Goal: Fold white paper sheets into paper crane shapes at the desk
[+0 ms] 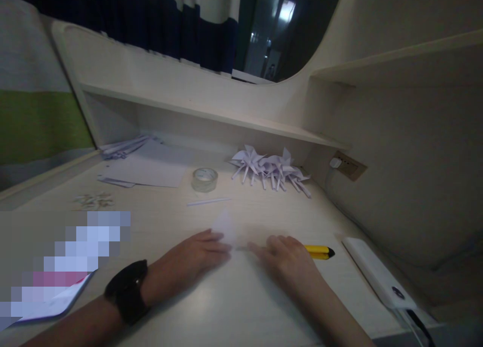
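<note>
Leaving desk [211, 314] bare between forearms [326, 304]; left hand [198, 251] flat-fingered on paper [225, 220]; right hand [289, 259] gripping yellow tool [319, 252], tip contact unclear.

pale desk [207, 307], long shelf [211, 117], navy-and-white curtain [215, 37], wall socket [353, 168], bright light [287, 11] against darkness

The single view looks from the wearer's head, forward and down, across the desk [196, 312] at close range. The left hand [204, 249] and right hand [285, 255] sit low and central; the shelf [211, 118] crosses farther back, the curtain [181, 30] at the top edge.
</note>
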Available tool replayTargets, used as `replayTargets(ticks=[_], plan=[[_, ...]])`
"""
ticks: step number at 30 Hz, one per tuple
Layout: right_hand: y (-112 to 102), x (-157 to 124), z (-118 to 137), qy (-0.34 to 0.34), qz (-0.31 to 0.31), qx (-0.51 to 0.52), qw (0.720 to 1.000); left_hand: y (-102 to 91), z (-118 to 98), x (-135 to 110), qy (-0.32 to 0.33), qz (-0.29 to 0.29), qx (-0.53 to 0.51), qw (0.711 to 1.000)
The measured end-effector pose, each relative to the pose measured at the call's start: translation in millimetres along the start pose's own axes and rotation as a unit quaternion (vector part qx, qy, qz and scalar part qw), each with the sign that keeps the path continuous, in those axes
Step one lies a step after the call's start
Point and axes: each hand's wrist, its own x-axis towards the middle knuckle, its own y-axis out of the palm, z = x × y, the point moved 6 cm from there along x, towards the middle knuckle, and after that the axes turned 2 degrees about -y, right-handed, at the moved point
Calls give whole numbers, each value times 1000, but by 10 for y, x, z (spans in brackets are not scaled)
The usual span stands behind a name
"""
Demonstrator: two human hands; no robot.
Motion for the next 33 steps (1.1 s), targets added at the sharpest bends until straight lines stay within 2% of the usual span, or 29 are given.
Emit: replayTargets(ticks=[12,33], plan=[[-46,-7,47,-7,16,-13,1000,-123,-121,3,48,-31,24,998],[-32,-1,71,-14,11,-23,1000,-89,-95,4,33,-21,48,998]])
